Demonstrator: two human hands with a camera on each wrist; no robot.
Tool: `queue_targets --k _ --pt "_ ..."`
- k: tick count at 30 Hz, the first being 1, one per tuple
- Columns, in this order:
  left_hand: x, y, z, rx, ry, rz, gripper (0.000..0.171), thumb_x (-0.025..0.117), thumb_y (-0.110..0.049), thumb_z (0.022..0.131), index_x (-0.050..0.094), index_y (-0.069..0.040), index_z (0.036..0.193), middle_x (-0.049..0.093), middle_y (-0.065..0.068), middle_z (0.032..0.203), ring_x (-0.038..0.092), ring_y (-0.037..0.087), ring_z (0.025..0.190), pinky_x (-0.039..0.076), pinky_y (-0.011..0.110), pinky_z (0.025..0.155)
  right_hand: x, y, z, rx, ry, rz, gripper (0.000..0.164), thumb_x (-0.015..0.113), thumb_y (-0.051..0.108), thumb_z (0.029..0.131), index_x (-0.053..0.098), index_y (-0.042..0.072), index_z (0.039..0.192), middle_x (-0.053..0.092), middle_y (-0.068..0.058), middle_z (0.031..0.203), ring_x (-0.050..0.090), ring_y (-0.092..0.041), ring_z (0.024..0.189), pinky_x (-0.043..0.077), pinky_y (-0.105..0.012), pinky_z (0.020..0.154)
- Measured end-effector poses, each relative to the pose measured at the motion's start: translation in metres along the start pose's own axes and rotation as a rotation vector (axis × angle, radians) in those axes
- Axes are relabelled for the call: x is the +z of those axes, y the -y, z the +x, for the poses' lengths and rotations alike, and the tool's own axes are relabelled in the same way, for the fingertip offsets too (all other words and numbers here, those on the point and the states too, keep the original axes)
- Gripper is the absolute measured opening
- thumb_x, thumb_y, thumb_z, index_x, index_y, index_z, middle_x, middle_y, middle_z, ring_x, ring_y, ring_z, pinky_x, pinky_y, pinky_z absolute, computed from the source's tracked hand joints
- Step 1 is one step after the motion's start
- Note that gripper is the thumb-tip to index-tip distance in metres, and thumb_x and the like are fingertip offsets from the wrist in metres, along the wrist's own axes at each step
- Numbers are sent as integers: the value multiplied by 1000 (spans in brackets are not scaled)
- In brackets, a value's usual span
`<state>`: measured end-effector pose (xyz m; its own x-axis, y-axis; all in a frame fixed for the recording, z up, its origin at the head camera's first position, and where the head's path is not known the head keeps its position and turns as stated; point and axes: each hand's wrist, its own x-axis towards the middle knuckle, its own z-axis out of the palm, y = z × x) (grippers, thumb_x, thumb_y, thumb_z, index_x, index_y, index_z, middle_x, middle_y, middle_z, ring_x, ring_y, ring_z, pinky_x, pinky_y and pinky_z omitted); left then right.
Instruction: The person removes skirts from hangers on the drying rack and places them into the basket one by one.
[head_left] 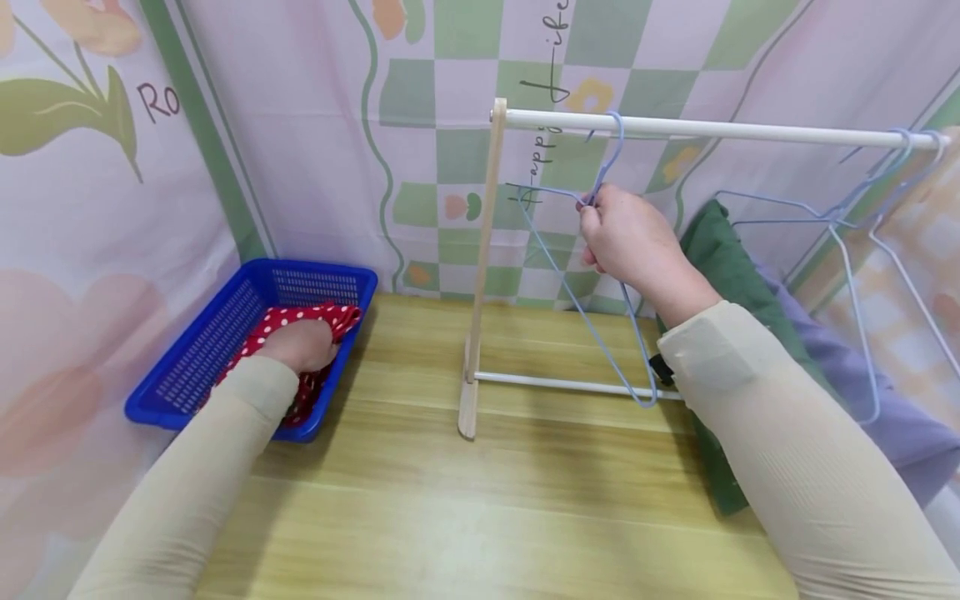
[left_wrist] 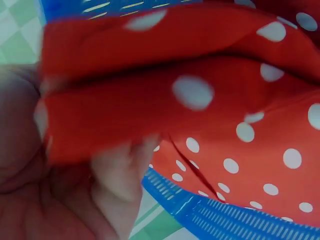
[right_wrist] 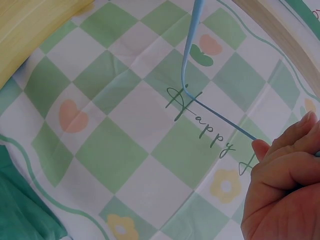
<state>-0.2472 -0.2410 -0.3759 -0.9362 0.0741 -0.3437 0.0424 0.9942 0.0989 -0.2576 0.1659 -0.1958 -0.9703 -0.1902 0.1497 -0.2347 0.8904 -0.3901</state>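
Observation:
With fingers and thumb, my left hand [head_left: 303, 343] grips a fold of red cloth with white dots [head_left: 288, 317] inside a blue plastic basket [head_left: 187, 350]. In the left wrist view the cloth [left_wrist: 240, 95] stretches rightward from the hand [left_wrist: 100, 190]; what kind of item it is I cannot tell. My right hand [head_left: 633, 233] holds a light blue hanger [head_left: 562, 267] just below its hook, which loops over the white rail of a drying rack [head_left: 712, 127]. One corner of the hanger [right_wrist: 225, 120] shows beside the right hand [right_wrist: 287, 185] in the right wrist view.
More hangers [head_left: 855, 317] hang at the rail's right end. A green cloth [head_left: 720, 242] and a purple cloth [head_left: 885, 417] drape at the right. The rack's wooden upright [head_left: 483, 250] stands on the wooden table [head_left: 420, 500]. A patterned curtain [head_left: 300, 167] closes off the back.

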Motion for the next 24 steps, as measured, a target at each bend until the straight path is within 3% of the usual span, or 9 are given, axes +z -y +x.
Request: queue_targets --k 2,4,6,8,11,15,19,24 --pt "-2 0 -1 10 47 -12 29 54 -23 105 65 -3 88 67 18 94 64 30 84 57 50 84 0 0 0 1 -2 0 43 30 31 111 56 3 130 70 -8 78 66 -23 64 47 -42 72" --pt "-3 1 -2 34 47 -36 26 57 -21 103 64 4 102 68 21 100 66 32 91 57 51 89 0 -1 0 2 -3 -3 42 30 31 111 56 3 129 70 -8 78 66 -23 64 47 -42 72" --pt "-4 1 -4 60 17 -62 41 59 -19 101 56 12 128 66 29 118 67 40 108 54 55 98 -1 -1 0 2 -3 -5 42 30 31 111 56 3 129 70 -8 77 66 -23 64 47 -42 72" --pt "-4 1 -4 84 -23 -89 62 60 -18 100 37 14 148 57 36 138 59 47 126 47 60 109 -1 -2 0 2 -2 -8 42 30 31 111 56 3 128 70 -8 77 66 -23 64 47 -42 72" --pt "-7 -1 -3 114 -47 -103 74 56 -18 103 19 13 158 41 38 154 44 52 142 36 63 118 -1 -2 0 2 -1 -10 42 30 31 111 56 3 128 70 -7 77 65 -24 65 46 -42 73" --pt "-11 -3 2 138 -29 -93 47 48 -18 108 43 12 144 59 32 134 59 44 125 46 58 110 -2 -3 0 1 -4 -13 42 30 30 111 56 3 128 70 -7 77 66 -24 65 46 -43 73" --pt "-12 -2 9 128 35 -133 26 43 -12 107 55 7 121 64 21 105 65 29 89 56 43 83 -2 -4 0 5 -2 -12 42 30 30 111 56 2 130 70 -7 77 66 -24 66 46 -43 73" --pt "-9 4 21 93 87 -218 24 40 -5 104 56 8 116 64 28 110 68 24 66 57 33 60 -1 -4 0 10 2 -5 42 31 30 111 56 2 131 70 -8 78 66 -24 66 47 -43 74"
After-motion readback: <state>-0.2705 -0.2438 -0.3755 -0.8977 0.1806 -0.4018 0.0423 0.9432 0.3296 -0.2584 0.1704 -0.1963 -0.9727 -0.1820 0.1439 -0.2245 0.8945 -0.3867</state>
